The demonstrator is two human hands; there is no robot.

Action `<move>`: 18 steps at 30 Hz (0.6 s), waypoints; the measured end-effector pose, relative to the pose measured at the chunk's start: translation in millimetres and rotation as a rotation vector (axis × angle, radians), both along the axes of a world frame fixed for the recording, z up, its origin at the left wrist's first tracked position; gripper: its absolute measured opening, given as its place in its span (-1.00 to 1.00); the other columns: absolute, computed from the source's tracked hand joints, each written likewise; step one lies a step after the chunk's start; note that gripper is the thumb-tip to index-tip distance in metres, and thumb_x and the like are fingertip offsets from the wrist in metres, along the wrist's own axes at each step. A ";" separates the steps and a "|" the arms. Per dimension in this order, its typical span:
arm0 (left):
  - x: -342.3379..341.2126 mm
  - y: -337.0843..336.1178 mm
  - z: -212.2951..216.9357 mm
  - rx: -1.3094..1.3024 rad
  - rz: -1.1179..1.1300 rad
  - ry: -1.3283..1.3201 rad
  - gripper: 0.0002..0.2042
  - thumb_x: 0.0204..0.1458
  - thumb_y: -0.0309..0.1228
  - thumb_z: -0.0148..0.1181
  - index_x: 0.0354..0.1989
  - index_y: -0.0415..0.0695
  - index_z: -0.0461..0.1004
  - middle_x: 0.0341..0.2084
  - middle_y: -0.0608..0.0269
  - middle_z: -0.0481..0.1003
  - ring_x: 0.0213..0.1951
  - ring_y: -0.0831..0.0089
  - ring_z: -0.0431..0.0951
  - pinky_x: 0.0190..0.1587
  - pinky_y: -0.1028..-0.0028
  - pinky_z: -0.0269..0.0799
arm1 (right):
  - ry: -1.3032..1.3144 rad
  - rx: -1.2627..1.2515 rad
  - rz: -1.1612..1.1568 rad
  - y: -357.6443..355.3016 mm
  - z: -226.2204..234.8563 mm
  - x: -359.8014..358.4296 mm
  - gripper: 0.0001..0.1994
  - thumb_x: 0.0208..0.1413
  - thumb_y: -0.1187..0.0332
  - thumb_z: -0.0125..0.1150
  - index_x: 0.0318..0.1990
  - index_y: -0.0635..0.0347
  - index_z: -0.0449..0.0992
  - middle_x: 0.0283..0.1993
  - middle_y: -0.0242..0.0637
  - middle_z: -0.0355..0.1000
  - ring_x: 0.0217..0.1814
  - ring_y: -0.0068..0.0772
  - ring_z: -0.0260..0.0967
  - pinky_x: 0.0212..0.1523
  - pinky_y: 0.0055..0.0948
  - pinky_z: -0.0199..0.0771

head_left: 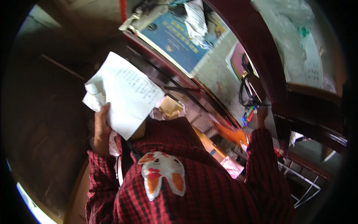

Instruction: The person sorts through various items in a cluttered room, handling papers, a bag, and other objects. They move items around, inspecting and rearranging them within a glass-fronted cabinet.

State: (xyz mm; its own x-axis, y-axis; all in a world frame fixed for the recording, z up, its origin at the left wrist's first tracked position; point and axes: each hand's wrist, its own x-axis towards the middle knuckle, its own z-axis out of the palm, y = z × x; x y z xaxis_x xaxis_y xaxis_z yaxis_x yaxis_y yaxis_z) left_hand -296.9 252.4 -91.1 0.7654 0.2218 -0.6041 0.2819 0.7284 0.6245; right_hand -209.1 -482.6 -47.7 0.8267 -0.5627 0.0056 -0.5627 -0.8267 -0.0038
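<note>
My left hand (101,127) is closed on the lower left edge of a white sheet of paper (128,95). Rows of dark writing cover the sheet's upper right part, and its left side is folded and creased. On the right, my right hand (262,115) reaches onto the grey tabletop beside a dark red frame. Its fingers are small and dim here, so their grip cannot be made out. A black strap (242,91) with a gold-coloured fitting curves down to that hand. Small bright-coloured items (248,116) lie right by its fingers.
A large blue book (171,41) lies at the back of the tabletop, a crumpled white wrapper (195,20) on it. The thick dark red frame (257,48) arches past my right hand. Clear plastic bags (287,22) fill the far right. A white wire rack (304,183) stands low right.
</note>
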 end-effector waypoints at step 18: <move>6.6 4.6 3.9 -0.034 0.085 -0.004 -0.49 -0.16 -0.50 0.10 0.04 -0.37 0.19 -0.17 0.07 0.40 -0.17 0.31 0.43 -0.07 0.40 0.34 | -0.521 0.176 0.699 440.6 16.3 257.4 -0.17 -0.27 0.05 0.36 0.19 0.11 0.11 0.13 0.07 0.19 0.19 0.07 0.09 0.10 -0.16 0.14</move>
